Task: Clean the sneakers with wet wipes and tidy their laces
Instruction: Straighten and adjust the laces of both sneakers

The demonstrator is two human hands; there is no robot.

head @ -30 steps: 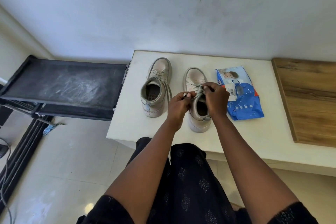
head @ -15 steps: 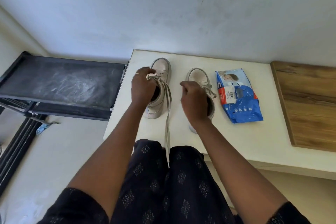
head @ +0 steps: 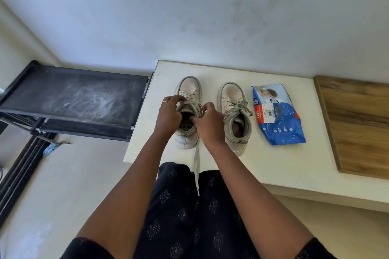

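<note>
Laces are the job in hand, and by the look of things it is about half done. Both sneakers stand side by side on the white table (head: 294,164), toes to the wall. The right sneaker (head: 231,99) has its bow (head: 239,106) tied and looks finished. The left sneaker (head: 189,88) is not: one end of its lace (head: 196,166) trails off the near table edge and hangs free. The left hand (head: 168,115) curls its fingers round the far side of that shoe's collar, steadying it. The right hand (head: 210,126) has its fingers bent at the top eyelets and seems to pinch the lace there, though the exact hold is partly hidden. Whether wiping is done I cannot tell; no loose wipe shows, and the uppers look fairly clean. The wipes pack (head: 280,124) lies flat just right of the shoes. Its blue wrapper bears what reads as "mee mee" along one side, "297" on a red strip, and a white barcode sticker whose print is too small to read.
</note>
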